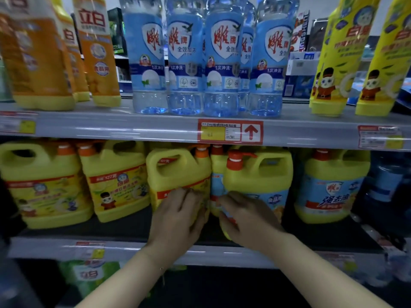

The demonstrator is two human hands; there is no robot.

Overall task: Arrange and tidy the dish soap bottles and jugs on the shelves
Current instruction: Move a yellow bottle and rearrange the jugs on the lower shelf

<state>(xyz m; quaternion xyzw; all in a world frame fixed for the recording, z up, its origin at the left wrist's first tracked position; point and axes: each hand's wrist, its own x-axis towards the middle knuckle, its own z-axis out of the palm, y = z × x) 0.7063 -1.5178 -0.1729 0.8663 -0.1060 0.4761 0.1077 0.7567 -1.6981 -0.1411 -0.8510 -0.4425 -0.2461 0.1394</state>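
Note:
On the middle shelf [66, 247] stands a row of yellow dish soap jugs. My left hand [180, 216] lies flat against the front of a yellow jug with an orange cap [175, 172], fingers spread on its label. Right beside it, my right hand [246, 218] grips the lower left corner of a yellow pump jug with a blue label [260, 176], which sits forward of its row and a little tilted. Two more yellow jugs [115, 181] stand to the left, and another blue-label jug [329, 187] to the right.
The upper shelf [133, 127] carries orange bottles [97, 52] at left, several clear blue bottles [184, 63] in the middle and yellow bottles [340, 58] at right. A red price tag [230, 132] hangs on its edge. Green-label bottles [89, 274] show on the shelf below.

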